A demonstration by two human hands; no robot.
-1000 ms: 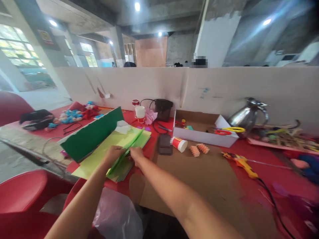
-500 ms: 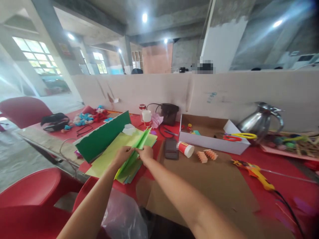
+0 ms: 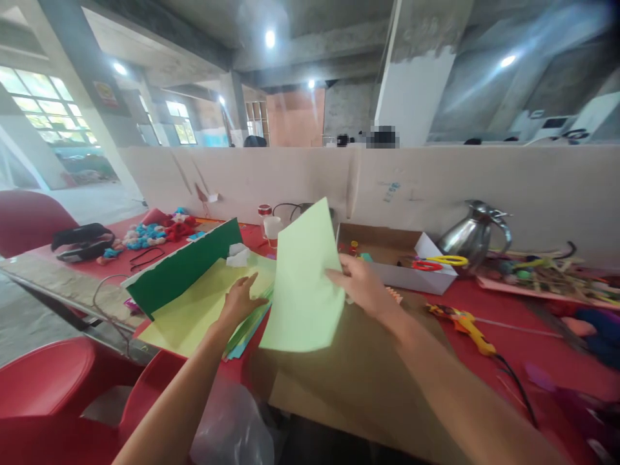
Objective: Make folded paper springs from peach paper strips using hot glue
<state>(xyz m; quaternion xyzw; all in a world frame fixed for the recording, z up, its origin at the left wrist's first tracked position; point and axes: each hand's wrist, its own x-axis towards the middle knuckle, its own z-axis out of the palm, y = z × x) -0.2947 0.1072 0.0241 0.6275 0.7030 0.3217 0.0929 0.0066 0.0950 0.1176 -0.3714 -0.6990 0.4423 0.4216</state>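
A pale green sheet of paper (image 3: 306, 284) stands raised over the brown cardboard, its right edge pinched by my right hand (image 3: 364, 287). My left hand (image 3: 242, 300) is at the stack of coloured paper (image 3: 194, 316), its fingers apart and nothing gripped in them. Yellow and green sheets show in that stack, with bluish ones at its lower right corner. Behind the stack a dark green board (image 3: 186, 266) stands on its long edge. A crumpled white paper scrap (image 3: 237, 254) lies on the stack's far side.
Brown cardboard (image 3: 378, 387) covers the red table in front of me. To the right are a yellow glue gun (image 3: 467, 328) with its cord, a white box (image 3: 411, 276) with scissors (image 3: 440, 262) on its rim, and a metal jug (image 3: 472, 239). A plastic bag (image 3: 232, 420) hangs below.
My right hand has moved right, away from the stack, with a pale green sheet. My left hand has let go of the sheets and opened. The view has turned slightly right.
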